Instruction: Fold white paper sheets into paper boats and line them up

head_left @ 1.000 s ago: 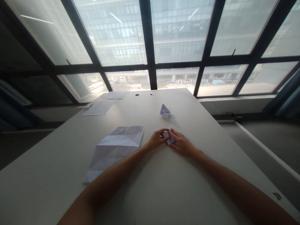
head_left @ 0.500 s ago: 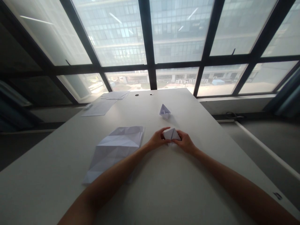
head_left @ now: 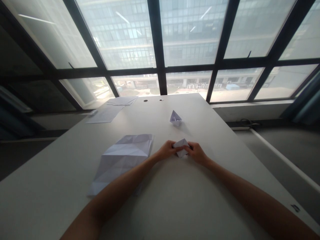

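A small folded white paper piece point(head_left: 181, 145) sits between both my hands near the middle of the grey table point(head_left: 175, 200). My left hand point(head_left: 167, 150) pinches its left side with curled fingers. My right hand point(head_left: 197, 152) grips its right side, fingers closed round it. The piece is lifted slightly off the tabletop and partly hidden by my fingers. A finished small paper boat point(head_left: 175, 118) stands farther back on the table, apart from my hands.
A large creased, unfolded paper sheet point(head_left: 122, 158) lies left of my left arm. More flat sheets point(head_left: 110, 111) rest at the table's far left corner. Two small holes point(head_left: 145, 100) mark the far edge. Large windows rise behind the table.
The paper lay flat under my fingers a second ago. Both hands raised it, showing a triangular face, and now close in tighter round it.
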A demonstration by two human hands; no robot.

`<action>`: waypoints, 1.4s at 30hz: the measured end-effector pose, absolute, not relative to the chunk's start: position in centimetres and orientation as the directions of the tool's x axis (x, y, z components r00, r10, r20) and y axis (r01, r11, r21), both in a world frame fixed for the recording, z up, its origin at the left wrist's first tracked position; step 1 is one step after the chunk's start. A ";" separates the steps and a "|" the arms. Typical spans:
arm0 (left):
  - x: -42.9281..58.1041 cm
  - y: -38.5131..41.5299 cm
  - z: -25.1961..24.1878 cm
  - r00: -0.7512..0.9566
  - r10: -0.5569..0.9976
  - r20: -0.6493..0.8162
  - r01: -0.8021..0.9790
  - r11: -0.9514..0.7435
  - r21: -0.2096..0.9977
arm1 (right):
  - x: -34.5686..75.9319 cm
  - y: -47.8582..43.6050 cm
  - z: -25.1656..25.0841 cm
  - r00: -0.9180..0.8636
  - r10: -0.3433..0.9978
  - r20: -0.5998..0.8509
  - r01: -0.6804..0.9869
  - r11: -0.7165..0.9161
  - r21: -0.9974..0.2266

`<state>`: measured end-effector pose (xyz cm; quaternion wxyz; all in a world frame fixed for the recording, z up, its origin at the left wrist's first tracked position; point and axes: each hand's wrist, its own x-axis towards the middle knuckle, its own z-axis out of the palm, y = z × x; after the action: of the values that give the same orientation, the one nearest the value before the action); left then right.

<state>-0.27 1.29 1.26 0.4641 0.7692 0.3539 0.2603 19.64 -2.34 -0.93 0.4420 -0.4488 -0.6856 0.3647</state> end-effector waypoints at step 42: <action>-0.3 1.1 1.8 0.594 0.795 0.124 0.237 -0.321 0.917 | 20.0 -2.3 -0.7 -0.106 0.933 0.344 0.261 0.360 -0.896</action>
<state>-0.26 1.13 1.75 0.4728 0.7574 0.3406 0.2947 19.97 -2.30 -0.72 0.4933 -0.4515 -0.6609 0.3406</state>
